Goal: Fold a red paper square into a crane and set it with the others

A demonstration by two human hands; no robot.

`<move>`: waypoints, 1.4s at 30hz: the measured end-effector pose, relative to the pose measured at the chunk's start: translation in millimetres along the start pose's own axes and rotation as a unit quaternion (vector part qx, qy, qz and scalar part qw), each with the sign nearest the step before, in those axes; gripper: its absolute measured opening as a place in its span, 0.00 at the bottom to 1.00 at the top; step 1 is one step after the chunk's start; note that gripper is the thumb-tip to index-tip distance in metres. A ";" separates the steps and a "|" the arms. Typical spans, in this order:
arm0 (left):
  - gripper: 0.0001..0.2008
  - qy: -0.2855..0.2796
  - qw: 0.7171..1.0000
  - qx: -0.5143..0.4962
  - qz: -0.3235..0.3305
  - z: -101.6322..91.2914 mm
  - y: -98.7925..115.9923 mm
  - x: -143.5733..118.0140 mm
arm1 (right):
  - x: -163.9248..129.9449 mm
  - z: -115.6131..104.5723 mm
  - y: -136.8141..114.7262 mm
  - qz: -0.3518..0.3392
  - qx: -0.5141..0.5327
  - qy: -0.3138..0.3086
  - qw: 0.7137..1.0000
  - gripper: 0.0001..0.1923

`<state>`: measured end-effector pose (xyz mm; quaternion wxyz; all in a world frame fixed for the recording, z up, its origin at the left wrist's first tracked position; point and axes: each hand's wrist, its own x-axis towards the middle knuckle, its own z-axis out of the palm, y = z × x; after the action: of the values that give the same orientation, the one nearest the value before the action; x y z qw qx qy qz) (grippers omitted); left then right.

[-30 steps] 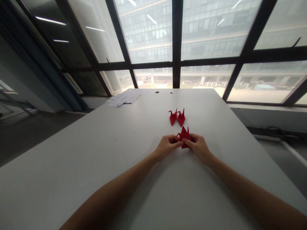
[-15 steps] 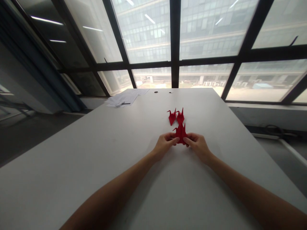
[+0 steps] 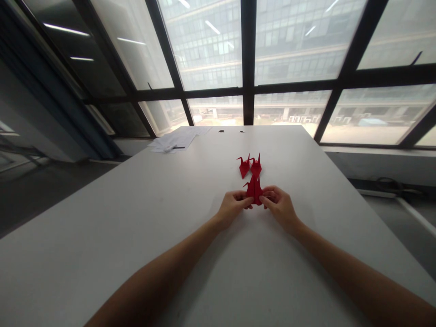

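Between my two hands is a red origami crane [image 3: 254, 188], its thin bent head pointing left and another point rising on its right. My left hand [image 3: 235, 204] is closed on its lower left side, thumb in front and fingers partly hidden behind. On the lower right side, my right hand [image 3: 277, 202] pinches the paper between thumb and fingers. Just beyond stand two more red paper cranes, a left one [image 3: 244, 168] and a right one [image 3: 256, 168], close side by side. The held crane's top overlaps the base of the right one in view.
All of this is on a long white table [image 3: 163, 213]. Loose white papers [image 3: 180, 137] with a dark pen-like object [image 3: 179, 147] on them lie at the far left. Two small dark holes mark the far end, before tall windows with a black frame [image 3: 248, 68].
The held crane has turned and shifted slightly left, so its right point now shows less. My right hand's fingers have lifted a little; the two other cranes stay put.
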<state>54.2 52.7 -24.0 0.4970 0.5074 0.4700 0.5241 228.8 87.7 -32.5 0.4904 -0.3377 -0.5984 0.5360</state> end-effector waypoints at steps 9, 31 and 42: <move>0.20 -0.027 1.000 -0.015 0.000 -2.6 -2.6 0.2 | -1.3 -1.1 -7.1 0.010 0.010 -0.018 1.000 0.14; 0.16 -0.016 0.998 -0.065 0.000 -6.1 -13.7 4.3 | -0.4 2.2 3.2 -0.041 0.046 0.001 0.998 0.13; 0.19 -0.013 0.995 -0.076 0.056 -0.8 -9.9 1.9 | -0.4 3.8 7.8 -0.045 0.084 -0.003 0.995 0.17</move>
<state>53.8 55.2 -33.8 0.5102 0.4999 0.3932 0.5789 224.4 87.7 -40.0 0.5389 -0.2665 -0.5669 0.5631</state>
